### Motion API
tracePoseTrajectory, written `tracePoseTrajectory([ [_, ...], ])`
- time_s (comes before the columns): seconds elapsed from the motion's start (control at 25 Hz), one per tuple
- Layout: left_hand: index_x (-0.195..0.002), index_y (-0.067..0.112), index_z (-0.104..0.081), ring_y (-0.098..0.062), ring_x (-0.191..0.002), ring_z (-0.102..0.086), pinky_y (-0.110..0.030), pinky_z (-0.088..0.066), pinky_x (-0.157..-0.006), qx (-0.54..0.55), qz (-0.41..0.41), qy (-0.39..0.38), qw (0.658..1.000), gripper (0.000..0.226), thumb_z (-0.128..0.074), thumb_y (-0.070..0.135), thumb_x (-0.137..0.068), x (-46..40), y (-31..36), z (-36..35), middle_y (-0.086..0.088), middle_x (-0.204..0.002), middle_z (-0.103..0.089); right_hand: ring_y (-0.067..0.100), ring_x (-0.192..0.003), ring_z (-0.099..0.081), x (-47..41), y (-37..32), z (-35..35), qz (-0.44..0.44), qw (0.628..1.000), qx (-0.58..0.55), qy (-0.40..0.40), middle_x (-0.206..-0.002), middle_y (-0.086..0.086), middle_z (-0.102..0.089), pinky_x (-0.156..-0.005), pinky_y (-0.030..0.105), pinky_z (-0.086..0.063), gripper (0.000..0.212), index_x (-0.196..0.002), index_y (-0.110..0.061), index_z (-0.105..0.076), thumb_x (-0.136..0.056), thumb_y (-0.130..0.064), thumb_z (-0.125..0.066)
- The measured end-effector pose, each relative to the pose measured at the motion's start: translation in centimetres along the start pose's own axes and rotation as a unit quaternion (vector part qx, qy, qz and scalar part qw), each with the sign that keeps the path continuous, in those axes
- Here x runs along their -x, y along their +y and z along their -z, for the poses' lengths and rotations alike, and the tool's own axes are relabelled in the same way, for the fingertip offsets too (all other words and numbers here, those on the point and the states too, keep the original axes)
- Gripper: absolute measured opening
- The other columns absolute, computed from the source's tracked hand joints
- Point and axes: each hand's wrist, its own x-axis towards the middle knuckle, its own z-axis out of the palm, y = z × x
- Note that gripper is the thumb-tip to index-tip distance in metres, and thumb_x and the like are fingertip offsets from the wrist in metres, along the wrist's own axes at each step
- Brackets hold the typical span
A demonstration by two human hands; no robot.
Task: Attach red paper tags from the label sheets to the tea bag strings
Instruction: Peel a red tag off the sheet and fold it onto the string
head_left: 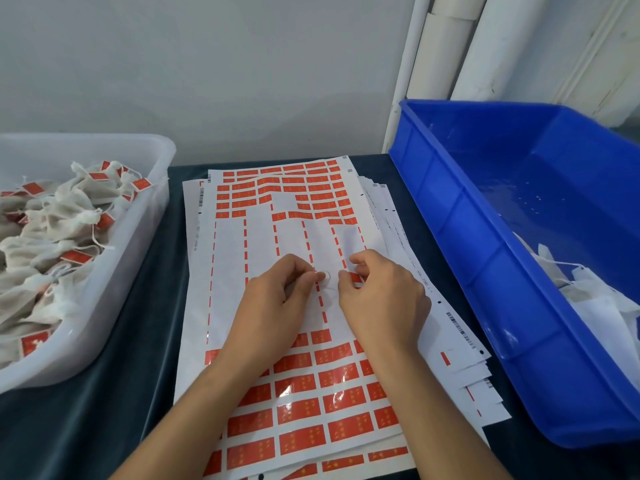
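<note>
At six o'clock, nearest the camera, lies the glossy top label sheet point(301, 403) of a fanned paper stack, its rows of rectangular red tags point(341, 375) catching glare. Two bare forearms cross it toward the middle of the view. There the sheet's backing is bare white, ruled only by thin dashed red strips where tags have been peeled away.

At the centre, the left hand point(277, 292) has its fingers curled, thumb and forefinger pinching a thin white string point(327, 277) that forms a small loop between the two hands. The right hand point(381, 292), just to the three o'clock side, is curled too, its fingertips pinching a single red tag point(356, 278) close beside the loop. Whether tag and string touch cannot be told.

At nine o'clock a translucent white plastic tub point(152, 216) holds a heap of soft, crumpled fabric tea bags point(52, 230), many with red tags on their strings. At three o'clock a rigid blue plastic crate point(467, 216), ribbed on its inner wall, holds white untagged bags point(602, 306) at its right end.

Everything rests on a dark, velvety tablecloth point(121, 393). At twelve o'clock more red tags fill the sheet's far rows, with a plain grey wall point(225, 71) beyond and white rolled tubes point(446, 39) at one o'clock.
</note>
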Motion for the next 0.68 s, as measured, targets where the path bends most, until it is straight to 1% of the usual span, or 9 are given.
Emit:
tracePoseTrajectory([
  [0.08,-0.105,0.035,-0.066,0.02,-0.093,-0.062,-0.002,-0.049,-0.064,-0.003,-0.002,0.001,1.0,0.01,-0.056,0.037,-0.104,0.01,0.02,0.06,0.034,-0.102,-0.066,0.009,-0.084,-0.066,-0.06,0.08,-0.05,-0.009,1.0,-0.015,0.005,-0.113,-0.014,-0.075,-0.067,0.019,-0.042,0.035,-0.124,-0.036,-0.067,-0.095,-0.055,-0.063],
  [0.16,-0.104,0.035,-0.066,0.02,-0.093,-0.061,-0.001,-0.049,-0.064,-0.005,-0.005,0.001,1.0,0.01,-0.056,0.037,-0.104,0.03,0.02,0.08,0.034,-0.101,-0.066,0.007,-0.081,-0.062,-0.1,0.08,-0.05,-0.014,1.0,-0.019,0.008,-0.111,-0.014,-0.075,-0.064,0.019,-0.038,0.033,-0.122,-0.036,-0.068,-0.095,-0.056,-0.062],
  [0.32,-0.103,0.035,-0.065,0.019,-0.094,-0.062,-0.002,-0.049,-0.064,-0.004,-0.006,-0.001,1.0,0.01,-0.055,0.037,-0.104,0.02,0.1,0.09,0.035,-0.101,-0.065,0.009,-0.084,-0.066,-0.2,0.05,-0.08,-0.016,1.0,-0.023,0.011,-0.108,-0.014,-0.076,-0.069,0.023,-0.042,0.03,-0.119,-0.036,-0.067,-0.094,-0.052,-0.066],
  [0.4,-0.103,0.036,-0.065,0.019,-0.093,-0.062,-0.002,-0.05,-0.065,-0.006,-0.008,0.001,1.0,0.01,-0.055,0.038,-0.104,-0.01,0.15,0.09,0.035,-0.101,-0.066,0.009,-0.081,-0.066,-0.31,0.07,-0.05,-0.021,0.999,-0.033,0.012,-0.104,-0.014,-0.076,-0.067,0.022,-0.042,0.028,-0.118,-0.036,-0.067,-0.094,-0.05,-0.067],
  [0.56,-0.103,0.036,-0.065,0.011,-0.091,-0.067,-0.007,-0.054,-0.069,-0.011,-0.007,0.002,1.0,0.01,-0.055,0.04,-0.104,0.04,0.2,0.17,0.033,-0.103,-0.067,0.008,-0.071,-0.061,-0.43,0.06,0.03,-0.027,0.998,-0.046,0.017,-0.096,-0.014,-0.075,-0.057,0.016,-0.03,0.024,-0.114,-0.036,-0.068,-0.094,-0.048,-0.068],
  [0.68,-0.104,0.036,-0.065,0.008,-0.092,-0.068,-0.008,-0.054,-0.07,-0.013,-0.006,0.003,1.0,0.011,-0.055,0.04,-0.104,0.04,0.23,0.18,0.032,-0.103,-0.068,0.007,-0.067,-0.058,-0.41,0.17,0.12,-0.028,0.998,-0.053,0.018,-0.094,-0.014,-0.075,-0.056,0.015,-0.029,0.02,-0.111,-0.036,-0.069,-0.094,-0.047,-0.069],
])
